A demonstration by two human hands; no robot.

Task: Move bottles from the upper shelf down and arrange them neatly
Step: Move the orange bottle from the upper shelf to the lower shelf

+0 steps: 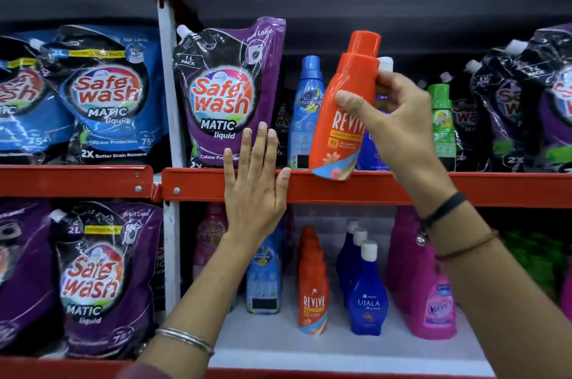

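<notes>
Orange Revive bottle (343,106) pinched in right hand (393,118), tilted clear off upper shelf (402,187), left hand (253,190) spread flat on its rail; next, probably lower behind matching lower-shelf row (312,279).

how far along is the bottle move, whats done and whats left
Done: the lower shelf already holds neat rows of orange Revive bottles and blue Ujala bottles.
In hand: the right hand grips an orange Revive bottle, tilted, at the upper shelf edge; the left hand is open and flat against that edge.
Left: a blue bottle and a green bottle still stand upstairs.
</notes>
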